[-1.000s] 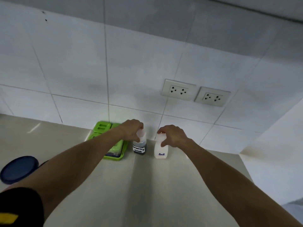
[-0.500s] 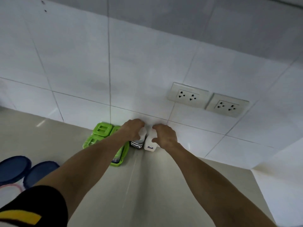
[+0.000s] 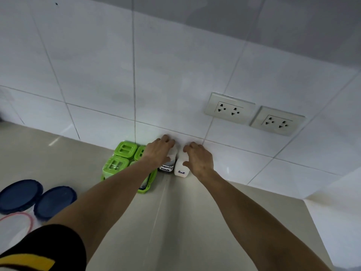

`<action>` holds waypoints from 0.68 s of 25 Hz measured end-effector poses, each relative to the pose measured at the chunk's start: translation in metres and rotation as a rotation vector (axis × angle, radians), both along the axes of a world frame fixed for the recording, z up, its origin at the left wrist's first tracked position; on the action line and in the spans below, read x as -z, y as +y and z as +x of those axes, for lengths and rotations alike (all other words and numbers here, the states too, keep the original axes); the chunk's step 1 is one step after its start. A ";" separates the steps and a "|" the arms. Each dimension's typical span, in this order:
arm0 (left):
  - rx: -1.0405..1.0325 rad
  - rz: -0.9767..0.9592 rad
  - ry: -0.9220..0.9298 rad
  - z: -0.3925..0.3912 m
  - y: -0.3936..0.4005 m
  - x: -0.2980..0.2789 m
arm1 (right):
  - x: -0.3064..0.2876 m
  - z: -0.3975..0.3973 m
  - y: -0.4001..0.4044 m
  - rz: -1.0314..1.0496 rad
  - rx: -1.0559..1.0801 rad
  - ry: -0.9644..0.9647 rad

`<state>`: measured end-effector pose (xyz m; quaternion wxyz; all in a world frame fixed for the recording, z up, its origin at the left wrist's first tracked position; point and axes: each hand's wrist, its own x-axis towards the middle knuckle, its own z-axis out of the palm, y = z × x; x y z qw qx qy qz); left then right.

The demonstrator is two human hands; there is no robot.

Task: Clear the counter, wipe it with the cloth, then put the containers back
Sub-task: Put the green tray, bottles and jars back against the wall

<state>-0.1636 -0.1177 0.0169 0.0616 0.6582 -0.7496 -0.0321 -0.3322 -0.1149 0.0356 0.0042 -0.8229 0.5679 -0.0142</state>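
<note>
Upright at the wall: white plastic bottle labelled "Salt" [image 3: 181, 169] under right hand [image 3: 199, 159]; dark-filled clear bottle [image 3: 167, 166], label seemingly "sauce", gripped by left hand [image 3: 158, 151].

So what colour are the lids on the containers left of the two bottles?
Bright green lids, seen in the head view.
</note>
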 end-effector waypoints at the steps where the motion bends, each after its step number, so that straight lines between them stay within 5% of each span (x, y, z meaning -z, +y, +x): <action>1: 0.008 -0.006 -0.017 0.002 0.002 -0.001 | -0.001 -0.001 0.002 -0.004 -0.002 0.014; 8: 0.062 0.062 0.010 0.055 0.049 -0.028 | -0.018 0.018 0.045 -0.029 -0.036 -0.089; 17: -0.154 0.344 -0.032 0.265 0.175 -0.054 | -0.018 0.173 0.147 0.222 -0.283 -0.170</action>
